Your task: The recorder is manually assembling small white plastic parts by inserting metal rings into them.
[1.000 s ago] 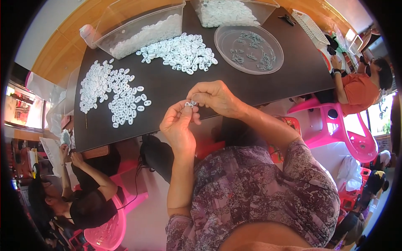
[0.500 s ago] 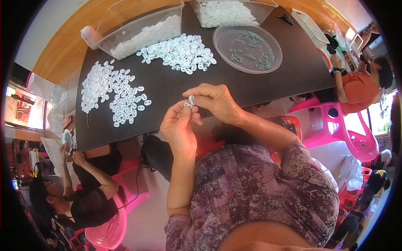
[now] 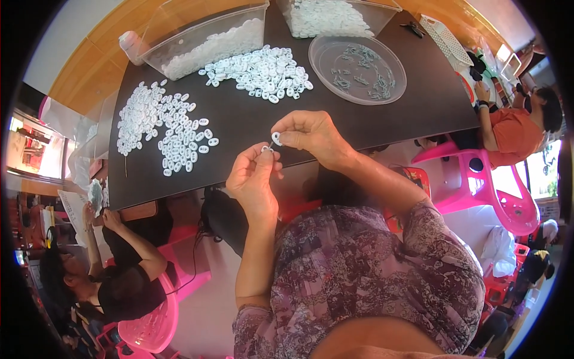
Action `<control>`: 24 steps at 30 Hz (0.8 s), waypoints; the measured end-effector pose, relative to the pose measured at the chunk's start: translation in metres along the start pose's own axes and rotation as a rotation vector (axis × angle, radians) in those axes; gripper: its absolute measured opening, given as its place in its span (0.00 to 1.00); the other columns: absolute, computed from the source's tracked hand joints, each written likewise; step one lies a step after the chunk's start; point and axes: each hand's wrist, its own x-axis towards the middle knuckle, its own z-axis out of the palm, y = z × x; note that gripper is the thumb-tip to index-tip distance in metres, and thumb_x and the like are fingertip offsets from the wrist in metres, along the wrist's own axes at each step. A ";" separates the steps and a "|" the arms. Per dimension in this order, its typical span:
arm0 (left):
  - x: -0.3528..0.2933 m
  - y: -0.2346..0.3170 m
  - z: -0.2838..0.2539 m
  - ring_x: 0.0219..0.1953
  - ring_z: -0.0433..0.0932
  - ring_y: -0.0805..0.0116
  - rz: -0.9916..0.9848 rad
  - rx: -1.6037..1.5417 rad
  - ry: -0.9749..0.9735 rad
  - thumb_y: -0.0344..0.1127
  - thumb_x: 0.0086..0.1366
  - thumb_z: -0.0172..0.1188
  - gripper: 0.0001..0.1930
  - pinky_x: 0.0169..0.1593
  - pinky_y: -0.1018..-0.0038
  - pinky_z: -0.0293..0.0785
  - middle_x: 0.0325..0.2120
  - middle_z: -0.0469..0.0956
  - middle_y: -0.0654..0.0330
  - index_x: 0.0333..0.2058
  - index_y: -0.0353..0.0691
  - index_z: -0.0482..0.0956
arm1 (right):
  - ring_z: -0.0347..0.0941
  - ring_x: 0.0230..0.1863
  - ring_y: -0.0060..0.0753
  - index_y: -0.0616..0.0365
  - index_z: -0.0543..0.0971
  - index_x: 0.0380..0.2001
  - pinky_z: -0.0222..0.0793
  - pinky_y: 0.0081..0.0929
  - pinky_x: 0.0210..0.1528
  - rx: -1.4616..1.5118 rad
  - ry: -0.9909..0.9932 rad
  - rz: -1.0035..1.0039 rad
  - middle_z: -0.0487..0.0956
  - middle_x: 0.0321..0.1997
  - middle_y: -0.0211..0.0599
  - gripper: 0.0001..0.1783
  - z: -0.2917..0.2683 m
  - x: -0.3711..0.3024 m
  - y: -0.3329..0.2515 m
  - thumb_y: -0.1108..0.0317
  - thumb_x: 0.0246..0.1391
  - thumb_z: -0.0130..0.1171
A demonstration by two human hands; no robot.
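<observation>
My left hand (image 3: 255,185) pinches a small white piece (image 3: 266,149) between thumb and fingertips, just off the near edge of the dark table (image 3: 239,128). Close above it, my right hand (image 3: 317,139) grips a white oval piece (image 3: 275,138) with a hole in it. Something thin and dark shows between the two pieces, too small to name. Loose white oval pieces with holes lie in a pile (image 3: 182,134) at the left and a second pile (image 3: 269,72) farther back. Right of that pile stands a round clear tray (image 3: 326,78) holding small grey-green pieces.
Two clear bins of white pieces stand at the back, a left bin (image 3: 156,54) and a right bin (image 3: 388,11). A white bottle (image 3: 129,46) is beside the left one. Black-handled pliers (image 3: 412,28) lie far right. People sit at both sides, near pink chairs (image 3: 472,185).
My two hands have moved slightly apart, the right one a little up and right. The white oval in it now faces more toward me, and a small gap shows between the pieces.
</observation>
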 end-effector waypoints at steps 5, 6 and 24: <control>-0.002 -0.001 -0.002 0.19 0.73 0.75 0.021 0.010 -0.009 0.24 0.58 0.56 0.05 0.21 0.81 0.69 0.22 0.77 0.56 0.33 0.29 0.76 | 0.72 0.33 0.17 0.66 0.78 0.36 0.68 0.15 0.36 -0.031 -0.028 -0.054 0.78 0.32 0.33 0.08 0.000 0.003 0.005 0.76 0.50 0.57; -0.002 -0.001 -0.003 0.19 0.73 0.75 0.029 0.016 -0.010 0.24 0.58 0.57 0.05 0.21 0.81 0.69 0.22 0.77 0.56 0.33 0.29 0.76 | 0.72 0.33 0.17 0.66 0.78 0.36 0.68 0.15 0.36 -0.032 -0.029 -0.053 0.78 0.32 0.33 0.08 0.000 0.004 0.005 0.76 0.50 0.57; -0.005 -0.007 -0.005 0.24 0.73 0.80 0.012 0.077 -0.008 0.22 0.59 0.54 0.05 0.26 0.86 0.69 0.25 0.76 0.62 0.34 0.31 0.75 | 0.70 0.33 0.21 0.62 0.79 0.34 0.65 0.19 0.36 -0.457 0.049 -0.278 0.74 0.29 0.32 0.07 0.010 -0.005 0.005 0.78 0.49 0.56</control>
